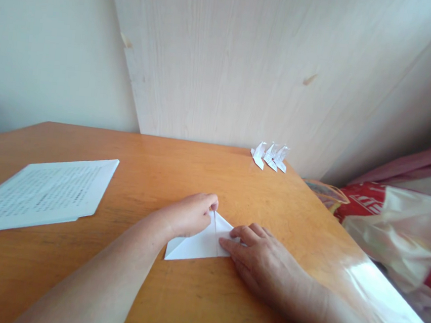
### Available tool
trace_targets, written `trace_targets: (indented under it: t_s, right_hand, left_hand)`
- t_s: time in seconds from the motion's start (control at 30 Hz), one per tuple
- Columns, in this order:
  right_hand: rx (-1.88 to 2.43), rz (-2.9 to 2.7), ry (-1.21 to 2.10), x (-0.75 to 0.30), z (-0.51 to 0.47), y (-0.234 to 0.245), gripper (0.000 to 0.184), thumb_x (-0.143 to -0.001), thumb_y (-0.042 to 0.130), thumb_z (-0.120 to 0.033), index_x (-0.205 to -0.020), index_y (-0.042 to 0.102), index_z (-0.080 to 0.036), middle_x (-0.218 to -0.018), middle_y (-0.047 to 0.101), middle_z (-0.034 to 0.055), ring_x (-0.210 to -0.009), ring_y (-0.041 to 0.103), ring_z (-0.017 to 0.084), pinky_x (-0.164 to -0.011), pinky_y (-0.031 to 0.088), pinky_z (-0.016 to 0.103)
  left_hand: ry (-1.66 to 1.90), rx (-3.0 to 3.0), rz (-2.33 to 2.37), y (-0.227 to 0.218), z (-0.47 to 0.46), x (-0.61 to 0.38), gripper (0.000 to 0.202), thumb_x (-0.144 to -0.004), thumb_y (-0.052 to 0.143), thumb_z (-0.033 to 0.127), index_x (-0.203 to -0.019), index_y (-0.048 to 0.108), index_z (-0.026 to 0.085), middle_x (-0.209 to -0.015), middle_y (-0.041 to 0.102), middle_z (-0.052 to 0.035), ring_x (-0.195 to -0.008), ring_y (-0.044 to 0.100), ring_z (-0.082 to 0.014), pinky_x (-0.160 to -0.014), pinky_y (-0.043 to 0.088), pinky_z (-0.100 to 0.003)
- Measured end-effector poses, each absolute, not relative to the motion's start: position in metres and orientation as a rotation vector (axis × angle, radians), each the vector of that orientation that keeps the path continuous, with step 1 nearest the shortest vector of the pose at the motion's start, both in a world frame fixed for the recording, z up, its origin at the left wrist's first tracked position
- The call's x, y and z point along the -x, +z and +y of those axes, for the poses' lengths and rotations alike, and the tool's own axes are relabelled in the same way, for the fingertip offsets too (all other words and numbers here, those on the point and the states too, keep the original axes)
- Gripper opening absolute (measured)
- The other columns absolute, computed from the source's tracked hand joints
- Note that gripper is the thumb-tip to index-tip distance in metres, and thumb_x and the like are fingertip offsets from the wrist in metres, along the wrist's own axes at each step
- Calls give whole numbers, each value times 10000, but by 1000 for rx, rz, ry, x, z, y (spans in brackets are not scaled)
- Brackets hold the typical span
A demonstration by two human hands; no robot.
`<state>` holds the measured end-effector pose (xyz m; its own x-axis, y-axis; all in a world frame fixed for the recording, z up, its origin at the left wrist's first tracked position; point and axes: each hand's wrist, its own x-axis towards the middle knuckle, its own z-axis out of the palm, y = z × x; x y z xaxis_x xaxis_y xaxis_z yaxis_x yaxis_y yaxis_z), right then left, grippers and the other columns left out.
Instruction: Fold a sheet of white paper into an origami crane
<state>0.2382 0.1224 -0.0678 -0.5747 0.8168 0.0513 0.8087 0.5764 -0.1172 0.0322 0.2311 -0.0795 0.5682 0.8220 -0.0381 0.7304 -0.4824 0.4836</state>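
Observation:
A white sheet of paper [198, 245], folded to a roughly triangular shape with a crease down its middle, lies on the table in front of me. My left hand [195, 213] is closed at its far corner, thumb and forefinger pinching the paper there. On the paper's right part rests my right hand [256, 252], fingers stretched out and thumb near the crease, pressing down. That hand covers the right corner.
Printed sheets [45, 191] lie in a stack on the left of the wooden table [153, 171]. Several small folded paper figures [271, 156] stand at the far right corner, near the wall panel [224, 71]. Beyond the right edge are plastic bags [404, 220].

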Motion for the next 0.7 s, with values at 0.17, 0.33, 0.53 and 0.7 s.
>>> trace_targets:
  t_s: [0.17,0.33,0.53,0.7]
  right_hand:
    - [1391,-2690,106,-239,122,-70,239,-962,521,-157,-1150,646,-235,-1046,620,75,-946,551,229,-836,479,374]
    - [1390,-2704,89,-239,122,-72,215,-955,533,-162,-1124,647,-229,-1019,619,75,-927,552,230,-818,477,369]
    - [1386,-2708,56,-240,123,-74,198,-959,534,-187,-1120,638,-233,-1017,619,70,-923,552,232,-812,475,369]
    - [1390,-2710,24,-240,122,-73,171,-971,518,-182,-1093,631,-221,-1002,622,74,-919,556,226,-820,474,361]
  left_hand:
    - [252,-2394,1240,-77,229,-33,222,-851,433,147,-956,608,232,-985,668,-35,-886,606,-194,-712,434,-291]
    - [254,-2445,1226,-74,225,-35,202,-847,443,142,-928,611,217,-968,654,-47,-863,600,-193,-720,443,-293]
    - [252,-2530,1250,-72,218,-38,109,-882,476,226,-873,583,211,-938,619,-54,-824,593,-195,-711,453,-305]
    - [174,-2533,1251,-66,211,-38,139,-887,518,325,-943,585,216,-1022,613,-62,-883,614,-210,-759,476,-322]
